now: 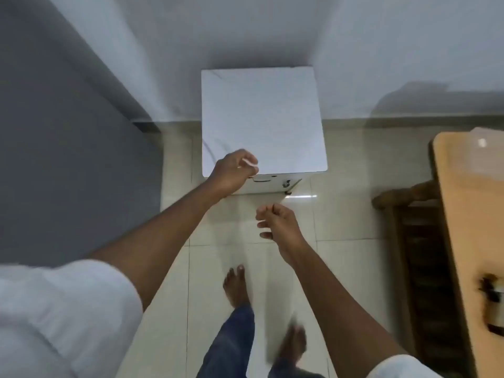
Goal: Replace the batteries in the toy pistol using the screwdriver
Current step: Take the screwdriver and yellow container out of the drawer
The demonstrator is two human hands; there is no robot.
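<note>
White marble desk (263, 118) | my left hand (231, 170) curled at its near edge, right hand (278, 222) loosely curled, both seemingly empty | risk: no pistol or screwdriver visible.

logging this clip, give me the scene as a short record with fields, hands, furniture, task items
setting: person standing barefoot on a tiled floor, facing a small white cabinet set against the wall
left hand: over the cabinet's near left corner, fingers curled; whether it holds anything cannot be told
right hand: in the air above the floor, fingers loosely curled, holds nothing
cabinet top: bare, marbled white
right side: wooden table with a dark blurred object at the edge
toy pistol, screwdriver, batteries: none identifiable
</note>
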